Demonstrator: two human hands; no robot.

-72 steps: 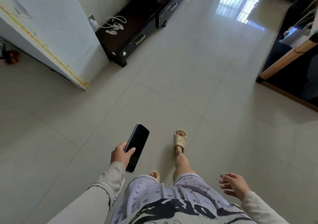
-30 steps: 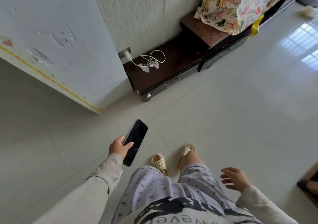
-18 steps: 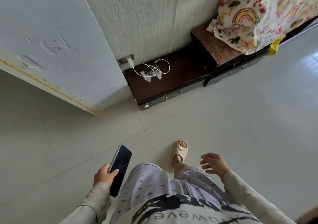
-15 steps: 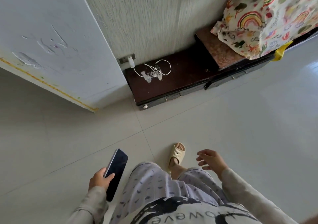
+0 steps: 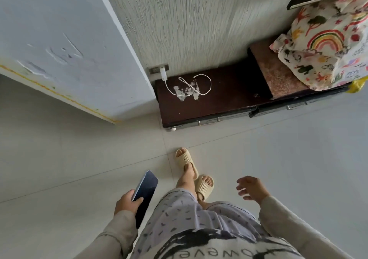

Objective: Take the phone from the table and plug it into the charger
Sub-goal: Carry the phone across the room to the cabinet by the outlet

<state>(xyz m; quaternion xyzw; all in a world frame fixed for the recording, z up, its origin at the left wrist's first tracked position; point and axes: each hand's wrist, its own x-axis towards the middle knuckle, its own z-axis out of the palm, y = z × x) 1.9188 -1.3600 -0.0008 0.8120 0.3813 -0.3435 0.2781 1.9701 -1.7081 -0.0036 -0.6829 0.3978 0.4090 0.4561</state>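
Holding the phone [image 5: 145, 197] in your left hand [image 5: 127, 202], you have fingers wrapped round its lower half, dark screen up, long axis pointing ahead and slightly right. Right hand [image 5: 251, 187]: empty, fingers loosely spread, hanging beside your leg. Charger [image 5: 163, 74]: white block plugged into the wall socket [image 5: 159, 70] at the cabinet's back left corner. Cable [image 5: 189, 86]: white, looped on the dark cabinet [image 5: 225, 99] top near that corner, free end lying at the loop's far side, toward the wall. Relation that matters: the cable end lies well ahead of both hands, up and slightly right of the phone, nearly in line with the phone's long axis. Judgement: the free right hand is better placed to pick up the plug while the left presents the phone's port end.
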